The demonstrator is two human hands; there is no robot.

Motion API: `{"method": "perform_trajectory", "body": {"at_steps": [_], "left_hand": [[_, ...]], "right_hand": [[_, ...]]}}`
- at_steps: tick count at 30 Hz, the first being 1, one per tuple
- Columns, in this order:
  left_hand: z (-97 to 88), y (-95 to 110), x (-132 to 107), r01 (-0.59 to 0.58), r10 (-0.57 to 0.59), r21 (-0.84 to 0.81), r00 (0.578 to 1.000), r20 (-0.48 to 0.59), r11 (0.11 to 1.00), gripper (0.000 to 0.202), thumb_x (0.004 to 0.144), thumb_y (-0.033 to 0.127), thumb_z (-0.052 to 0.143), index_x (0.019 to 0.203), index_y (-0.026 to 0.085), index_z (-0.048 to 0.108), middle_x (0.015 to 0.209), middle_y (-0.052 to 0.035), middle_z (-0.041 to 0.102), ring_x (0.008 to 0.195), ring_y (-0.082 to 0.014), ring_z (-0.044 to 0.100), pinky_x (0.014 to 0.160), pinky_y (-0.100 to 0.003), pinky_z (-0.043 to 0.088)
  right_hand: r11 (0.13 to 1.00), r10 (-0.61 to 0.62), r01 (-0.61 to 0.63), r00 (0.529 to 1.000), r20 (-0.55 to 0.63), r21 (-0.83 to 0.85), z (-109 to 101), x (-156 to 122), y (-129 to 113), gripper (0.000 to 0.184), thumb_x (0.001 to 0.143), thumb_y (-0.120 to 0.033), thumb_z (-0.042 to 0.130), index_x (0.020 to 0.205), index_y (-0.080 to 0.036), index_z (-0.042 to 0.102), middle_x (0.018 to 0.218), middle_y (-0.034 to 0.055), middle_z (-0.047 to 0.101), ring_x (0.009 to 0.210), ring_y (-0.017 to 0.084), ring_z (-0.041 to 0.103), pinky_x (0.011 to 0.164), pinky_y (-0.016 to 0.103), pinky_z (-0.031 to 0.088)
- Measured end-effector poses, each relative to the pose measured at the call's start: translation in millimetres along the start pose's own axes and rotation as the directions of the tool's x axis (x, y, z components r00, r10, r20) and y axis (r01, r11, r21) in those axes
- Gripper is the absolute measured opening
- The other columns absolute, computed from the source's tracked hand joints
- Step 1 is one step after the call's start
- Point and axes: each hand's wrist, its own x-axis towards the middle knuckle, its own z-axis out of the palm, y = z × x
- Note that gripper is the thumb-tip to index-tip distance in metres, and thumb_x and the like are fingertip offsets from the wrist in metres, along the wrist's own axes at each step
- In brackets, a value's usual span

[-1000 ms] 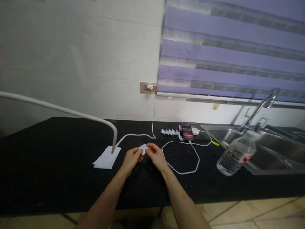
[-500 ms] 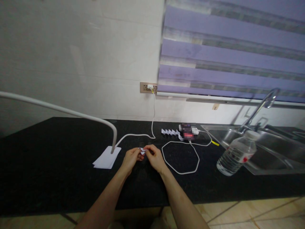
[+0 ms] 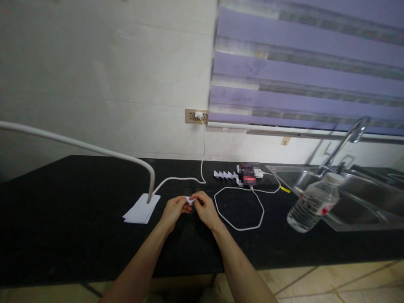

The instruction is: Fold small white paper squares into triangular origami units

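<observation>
A small folded piece of white paper (image 3: 190,200) is pinched between both hands above the dark countertop. My left hand (image 3: 174,210) is closed on its left side, and my right hand (image 3: 204,206) closes on its right side with thumb and fingers. The fingers partly cover the paper, so its full shape is hidden. Left of my left hand lies a short stack of white paper sheets (image 3: 140,212), crossed by a white cable. Beyond my right hand, several small folded white papers (image 3: 224,175) stand in a row.
A white cable (image 3: 240,229) loops on the black countertop (image 3: 78,235) and joins a blurred-out device (image 3: 248,174). Another runs to the wall socket (image 3: 193,115). At the right stand a water bottle (image 3: 311,206) and a sink (image 3: 356,210) with a faucet (image 3: 344,145).
The paper has shifted slightly within my fingers, and its visible shape is a little different. Both hands stay in nearly the same place. Everything else is still.
</observation>
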Motion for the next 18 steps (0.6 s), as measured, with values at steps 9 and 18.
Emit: {"method": "perform_trajectory", "body": {"at_steps": [9, 18], "left_hand": [[0.8, 2.1, -0.3, 0.038, -0.039, -0.045, 0.999, -0.007, 0.998, 0.024, 0.065, 0.031, 0.059, 0.076, 0.010, 0.065, 0.065, -0.0038, 0.064, 0.053, -0.0099, 0.056, 0.054, -0.022, 0.045], [0.2, -0.6, 0.1, -0.101, 0.111, 0.187, 0.993, -0.039, 0.977, 0.026, 0.062, 0.036, 0.063, 0.075, 0.014, 0.066, 0.062, -0.0001, 0.062, 0.056, -0.0118, 0.055, 0.055, -0.021, 0.042]], "right_hand": [[0.995, 0.094, -0.092, 0.994, -0.053, 0.038, 2.4, 0.4, -3.4, 0.025, 0.075, -0.016, 0.046, 0.095, -0.019, 0.061, 0.087, 0.0030, 0.058, 0.077, 0.014, 0.054, 0.065, 0.024, 0.042], [0.965, 0.238, -0.228, 0.969, -0.070, 0.133, -0.6, 5.7, 1.6, 0.020, 0.077, -0.031, 0.051, 0.082, -0.017, 0.064, 0.077, 0.0029, 0.062, 0.073, 0.015, 0.054, 0.070, 0.027, 0.043]]}}
